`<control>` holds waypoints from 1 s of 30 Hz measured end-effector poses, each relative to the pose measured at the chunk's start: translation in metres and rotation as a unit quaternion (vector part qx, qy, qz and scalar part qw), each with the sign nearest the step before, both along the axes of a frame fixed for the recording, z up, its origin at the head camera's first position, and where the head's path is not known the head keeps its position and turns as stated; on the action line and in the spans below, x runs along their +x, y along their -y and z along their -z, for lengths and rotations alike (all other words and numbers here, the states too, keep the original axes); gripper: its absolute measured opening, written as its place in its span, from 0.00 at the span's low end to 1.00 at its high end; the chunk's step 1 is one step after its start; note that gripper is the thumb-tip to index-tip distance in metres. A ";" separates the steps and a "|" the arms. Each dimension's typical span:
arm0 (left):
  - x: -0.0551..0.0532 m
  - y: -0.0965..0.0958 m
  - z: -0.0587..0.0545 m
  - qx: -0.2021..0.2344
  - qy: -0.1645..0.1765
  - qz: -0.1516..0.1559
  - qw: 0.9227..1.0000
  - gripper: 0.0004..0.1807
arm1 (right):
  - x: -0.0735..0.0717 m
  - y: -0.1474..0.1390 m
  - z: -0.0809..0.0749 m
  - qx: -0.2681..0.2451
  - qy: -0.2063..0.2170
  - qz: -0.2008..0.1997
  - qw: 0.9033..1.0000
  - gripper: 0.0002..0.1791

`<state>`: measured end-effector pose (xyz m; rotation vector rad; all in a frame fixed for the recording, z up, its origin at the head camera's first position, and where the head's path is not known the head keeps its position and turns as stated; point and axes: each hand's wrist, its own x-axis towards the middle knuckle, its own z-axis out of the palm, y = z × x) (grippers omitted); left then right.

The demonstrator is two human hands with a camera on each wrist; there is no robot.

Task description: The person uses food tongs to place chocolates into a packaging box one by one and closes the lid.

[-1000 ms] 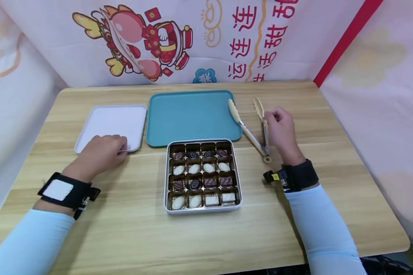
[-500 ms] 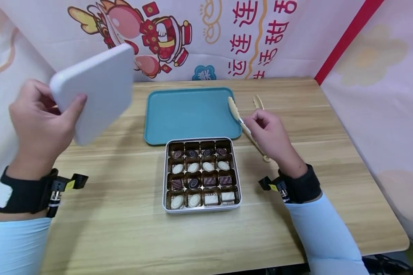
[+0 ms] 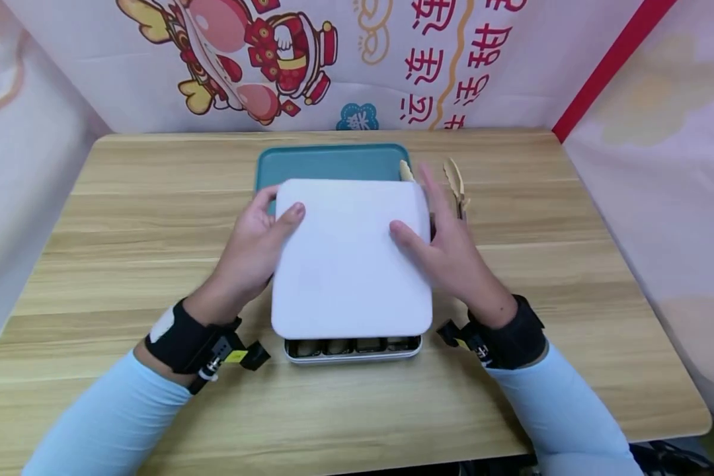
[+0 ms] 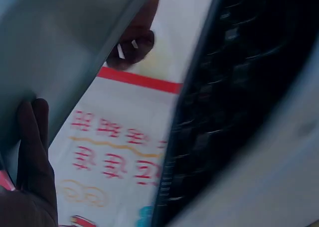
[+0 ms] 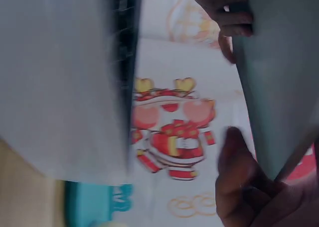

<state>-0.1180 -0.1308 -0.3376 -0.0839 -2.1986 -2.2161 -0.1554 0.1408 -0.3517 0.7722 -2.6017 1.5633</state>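
Observation:
A white box lid point(image 3: 351, 264), square with rounded corners, is held level above the chocolate tin point(image 3: 354, 358). Its top faces up and hides most of the tin; only the near row of compartments shows. My left hand point(image 3: 248, 254) pinches the lid's far left side, thumb on top and fingers against the underside point(image 4: 36, 132). On the opposite side, my right hand point(image 3: 455, 254) holds the edge with its thumb on top, while its index finger points straight past the rim. Both wrist views show a gap between the lid and the dark compartments of the tin point(image 4: 214, 102).
Behind the lid lies a teal tray point(image 3: 333, 155), partly covered in the head view. Tongs point(image 3: 454, 178) with cream tips rest at the tray's right, near my right hand. The wooden table point(image 3: 125, 198) meets a printed cloth backdrop point(image 3: 381, 66) at the back.
My left hand has lifted the lid from the table's left, turned it over and brought it right, above the tin. My right hand has left the tongs and taken the lid's right edge.

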 end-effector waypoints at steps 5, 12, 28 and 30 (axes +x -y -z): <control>-0.008 0.002 0.028 -0.251 0.005 0.005 0.968 0.38 | -0.010 0.000 0.017 0.132 0.023 0.015 0.991 0.41; -0.009 0.010 0.043 -0.493 0.025 0.056 0.868 0.42 | -0.016 0.003 0.030 0.224 0.075 -0.025 0.971 0.43; -0.007 0.024 0.073 -0.431 0.081 0.126 0.890 0.51 | -0.028 -0.002 0.056 0.227 0.158 -0.103 0.956 0.54; -0.004 0.029 0.076 -0.389 0.099 0.151 0.903 0.57 | -0.030 -0.007 0.058 0.206 0.185 -0.129 0.952 0.59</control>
